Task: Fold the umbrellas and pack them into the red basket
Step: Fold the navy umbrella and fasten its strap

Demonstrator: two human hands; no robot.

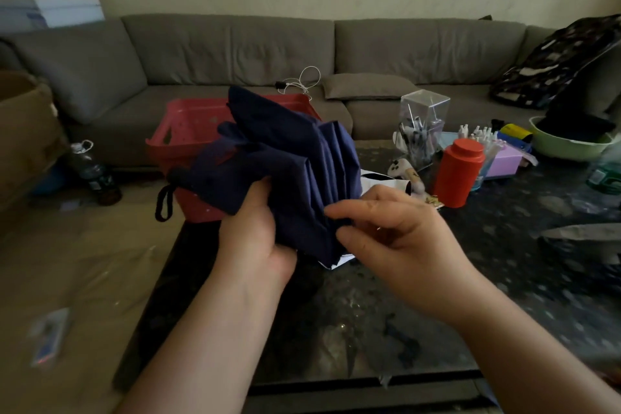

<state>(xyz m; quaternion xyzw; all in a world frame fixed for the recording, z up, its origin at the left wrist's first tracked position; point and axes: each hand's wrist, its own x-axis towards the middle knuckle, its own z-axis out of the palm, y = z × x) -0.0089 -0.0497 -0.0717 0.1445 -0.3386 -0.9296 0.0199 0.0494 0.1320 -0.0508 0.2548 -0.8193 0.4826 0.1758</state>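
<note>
A navy blue umbrella [285, 158] with its cloth bunched in pleats is held up over the dark table. My left hand [250, 232] grips it from below, fingers wrapped round the gathered cloth. My right hand [393, 228] pinches a pleat at the cloth's right edge between thumb and fingers. The umbrella's black wrist loop [163, 203] hangs at the lower left. Behind the umbrella stands the red basket [188, 131], perforated, on the table's far left corner; the umbrella hides much of it.
The dark speckled table [336, 312] carries a red canister [457, 171], a clear pen holder [421, 128], small bottles, a purple box and a green bowl [568, 144] at the right. A grey sofa [235, 50] runs behind. A bottle [92, 171] stands on the floor at left.
</note>
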